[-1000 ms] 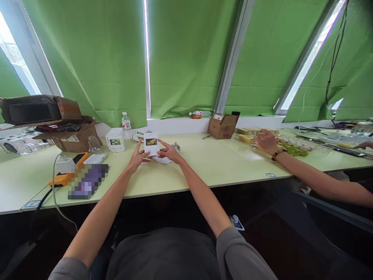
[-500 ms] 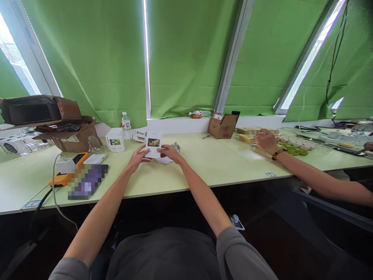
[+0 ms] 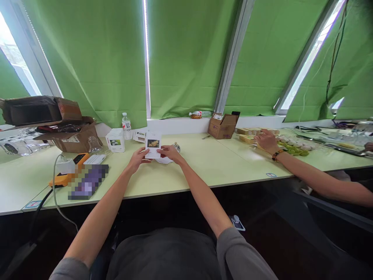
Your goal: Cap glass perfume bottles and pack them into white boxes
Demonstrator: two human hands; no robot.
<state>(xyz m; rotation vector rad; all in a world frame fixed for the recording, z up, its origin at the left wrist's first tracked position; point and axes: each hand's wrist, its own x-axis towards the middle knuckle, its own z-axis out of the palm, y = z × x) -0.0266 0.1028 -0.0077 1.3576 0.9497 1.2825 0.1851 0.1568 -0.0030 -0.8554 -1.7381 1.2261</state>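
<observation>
Both my hands hold a white picture card (image 3: 153, 144) upright above the table. It carries a photo of something yellow on a dark ground, with small print too fine to read. My left hand (image 3: 138, 158) grips its left edge, thumb on the front. On the other edge, my right hand (image 3: 171, 152) pinches the lower corner. Below and behind the card a white item (image 3: 164, 160) is partly hidden, and a shiny round thing (image 3: 176, 147) shows just past my right fingers. A stack of white picture cards (image 3: 115, 140) stands left of my hands.
A water bottle (image 3: 126, 126) stands behind the stack. Brown cardboard boxes (image 3: 70, 138), an orange device (image 3: 61, 179) and a blurred-out phone (image 3: 89, 182) lie left. Another carton (image 3: 223, 126) stands back right. A co-worker's hand (image 3: 266, 142) is near small boxes and green pieces (image 3: 295, 149).
</observation>
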